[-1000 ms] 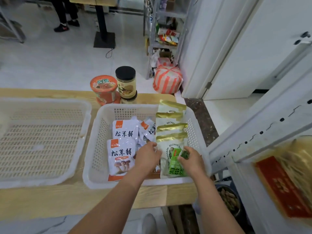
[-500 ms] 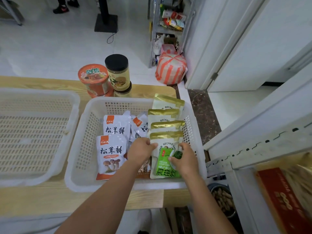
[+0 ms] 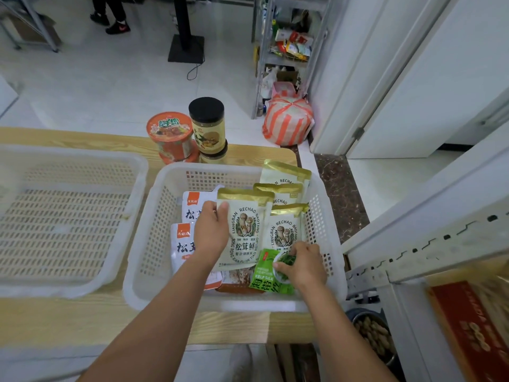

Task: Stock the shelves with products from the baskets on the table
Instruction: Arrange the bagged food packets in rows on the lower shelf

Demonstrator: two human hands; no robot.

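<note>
Status: stocking is in progress, with both hands inside the loaded basket (image 3: 154, 244) on the desk (image 3: 68, 318).

Left hand (image 3: 210, 232): grips the left edge of a gold-topped mushroom pouch (image 3: 245, 224), thumb across the front face. The pouch is tilted up above the other packets.

Right hand (image 3: 307, 264): fingers are curled over a green kelp packet (image 3: 261, 277), pinching it where it lies low in the basket, just beside the mushroom pouch.

Left to move, as far as can be seen:
- three more gold-topped pouches (image 3: 285, 230) beyond the right hand;
- two white-and-orange pouches (image 3: 181, 244) partly under the left hand;
- a cup of noodles (image 3: 169, 133) and stacked jars (image 3: 207, 125) on the desk beyond the basket.

Done: the second basket (image 3: 68, 221), outward of the left hand, shows no products. The shelf (image 3: 399, 260), outward of the right hand, carries a red package (image 3: 473, 326), blurred.

Judgement: roughly midway; neither gripped item has left the basket yet.
</note>
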